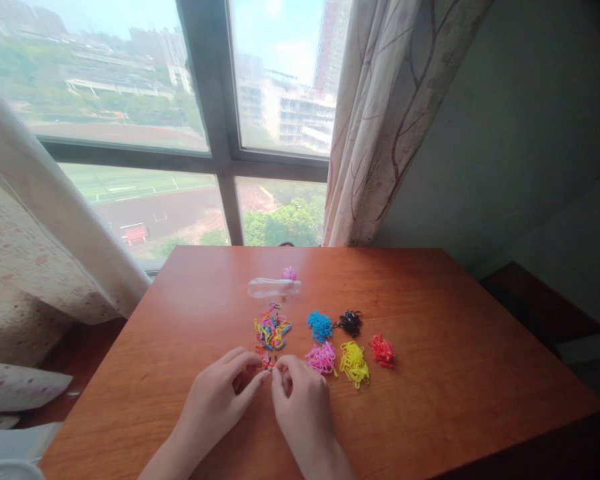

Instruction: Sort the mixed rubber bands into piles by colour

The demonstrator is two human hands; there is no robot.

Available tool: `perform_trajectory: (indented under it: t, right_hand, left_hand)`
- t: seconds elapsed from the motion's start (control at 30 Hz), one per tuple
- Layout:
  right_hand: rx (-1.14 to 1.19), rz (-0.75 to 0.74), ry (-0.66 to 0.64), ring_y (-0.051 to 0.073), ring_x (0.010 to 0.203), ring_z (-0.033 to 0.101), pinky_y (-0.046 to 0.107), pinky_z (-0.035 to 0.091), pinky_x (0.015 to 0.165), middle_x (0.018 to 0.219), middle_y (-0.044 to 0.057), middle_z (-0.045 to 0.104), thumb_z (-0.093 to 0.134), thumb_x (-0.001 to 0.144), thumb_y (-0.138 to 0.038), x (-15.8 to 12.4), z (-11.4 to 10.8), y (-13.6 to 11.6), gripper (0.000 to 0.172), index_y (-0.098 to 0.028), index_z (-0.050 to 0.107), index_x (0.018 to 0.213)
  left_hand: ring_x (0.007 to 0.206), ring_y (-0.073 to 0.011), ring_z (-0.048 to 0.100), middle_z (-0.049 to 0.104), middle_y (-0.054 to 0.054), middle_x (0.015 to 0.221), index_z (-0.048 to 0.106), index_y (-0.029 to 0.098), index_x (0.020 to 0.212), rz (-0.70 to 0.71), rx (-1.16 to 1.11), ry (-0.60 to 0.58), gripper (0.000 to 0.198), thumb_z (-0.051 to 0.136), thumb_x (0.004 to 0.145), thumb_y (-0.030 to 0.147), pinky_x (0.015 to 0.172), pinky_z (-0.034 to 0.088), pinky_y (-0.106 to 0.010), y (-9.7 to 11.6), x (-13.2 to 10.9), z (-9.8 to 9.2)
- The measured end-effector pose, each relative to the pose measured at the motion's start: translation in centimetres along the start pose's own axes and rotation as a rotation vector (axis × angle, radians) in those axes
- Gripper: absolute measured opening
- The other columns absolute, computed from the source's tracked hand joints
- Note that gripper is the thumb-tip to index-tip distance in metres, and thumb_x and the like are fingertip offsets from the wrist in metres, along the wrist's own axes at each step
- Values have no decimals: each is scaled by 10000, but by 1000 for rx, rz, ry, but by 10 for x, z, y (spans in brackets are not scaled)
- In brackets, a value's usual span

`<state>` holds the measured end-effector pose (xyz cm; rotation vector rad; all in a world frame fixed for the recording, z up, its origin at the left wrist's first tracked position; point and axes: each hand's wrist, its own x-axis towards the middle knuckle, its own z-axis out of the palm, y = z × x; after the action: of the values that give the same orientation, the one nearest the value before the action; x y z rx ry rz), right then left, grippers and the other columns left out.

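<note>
Close together over the middle of the wooden table [180, 333], my two hands work at a small cluster of mixed rubber bands [267, 361]. My left hand [220, 393] has its thumb and index finger closed at the left side of this cluster. On the other side, my right hand [303, 400] pinches with thumb and index finger; the band in its tips is mostly hidden. Just beyond lies a mixed-colour heap of rubber bands [273, 331]. A pink pile [321, 358] lies right beside my right hand, with a yellow pile [354, 363] farther right.
Behind these lie a blue pile [320, 326] and a black pile [351, 323], with a red pile [383, 351] at the right. A clear plastic bag [274, 288] and a small pink object [289, 273] rest toward the back. Window and curtains [370, 133] stand beyond the table.
</note>
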<state>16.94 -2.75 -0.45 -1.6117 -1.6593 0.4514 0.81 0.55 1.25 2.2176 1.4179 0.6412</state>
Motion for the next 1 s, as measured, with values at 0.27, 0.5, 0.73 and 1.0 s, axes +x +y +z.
perform_trajectory:
  t: [0.27, 0.5, 0.73, 1.0]
  right_hand:
    - [-18, 2, 6, 147, 584, 579, 246, 321, 589, 661, -27, 614, 506, 891, -157, -1, 0, 0, 156, -233, 601, 793]
    - [-86, -4, 72, 144, 554, 562, 241, 333, 576, 620, -32, 586, 482, 919, -192, 4, -16, 2, 187, -227, 591, 770]
    - [-141, 4, 217, 133, 544, 603, 219, 412, 563, 664, -10, 650, 486, 965, -301, -13, -77, 57, 216, -214, 651, 855]
    - [-441, -115, 240, 143, 620, 644, 236, 446, 634, 754, 31, 688, 458, 1016, -373, -28, -149, 149, 309, -203, 698, 921]
  left_hand:
    - [642, -122, 599, 670, 4, 793, 674, 226, 888, 10, -77, -12, 158, 521, 912, 258, 638, 477, -220, -4, 0, 1]
    - [629, -122, 589, 645, 11, 760, 666, 228, 882, 38, -60, -17, 169, 506, 921, 264, 629, 474, -218, -7, -1, 3]
    - [629, -118, 603, 654, 19, 770, 662, 234, 901, 62, -52, -12, 166, 505, 927, 285, 617, 479, -208, -10, 1, 2]
    - [612, -110, 614, 668, 26, 769, 658, 226, 900, 77, -64, 9, 150, 527, 916, 297, 606, 491, -198, -10, 4, 2]
